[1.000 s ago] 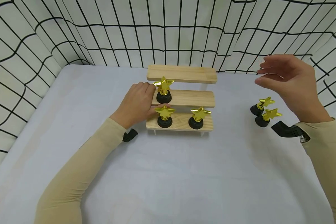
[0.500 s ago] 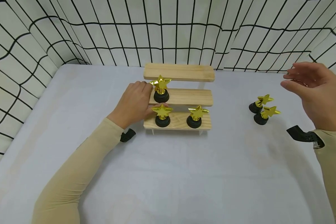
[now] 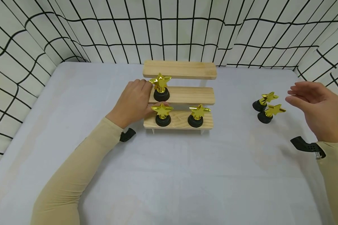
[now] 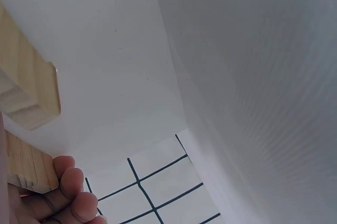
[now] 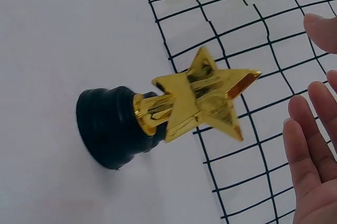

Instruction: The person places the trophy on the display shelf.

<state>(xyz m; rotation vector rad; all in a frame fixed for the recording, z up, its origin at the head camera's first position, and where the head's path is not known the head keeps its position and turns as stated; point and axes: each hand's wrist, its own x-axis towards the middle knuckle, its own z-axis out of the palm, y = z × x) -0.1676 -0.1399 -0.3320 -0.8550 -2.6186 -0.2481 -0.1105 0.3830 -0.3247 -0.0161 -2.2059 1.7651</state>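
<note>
A three-tier wooden display shelf [image 3: 195, 95] stands mid-table. My left hand [image 3: 129, 101] grips the left end of its middle board; in the left wrist view the fingers [image 4: 72, 182] curl round the board's edge. Beside that hand, a gold star trophy [image 3: 161, 87] with a black base stands on the middle board. The lowest board bears a left star trophy [image 3: 162, 115] and a right star trophy [image 3: 196, 115]. My right hand [image 3: 321, 109] is held open, apart from two more trophies on the table: a rear one [image 3: 264, 101] and a front one [image 3: 270, 113]. One trophy [image 5: 158, 113] fills the right wrist view.
A white cloth [image 3: 169, 175] covers the table. Black wire grid panels [image 3: 169, 44] rise along the back and both sides, with the right panel close to my right hand. The shelf's top board [image 3: 180, 69] carries nothing.
My right hand has moved right, away from the shelf, then lowered toward the front beside the two table trophies. The left hand keeps its grip on the shelf. The head view has shifted slightly.
</note>
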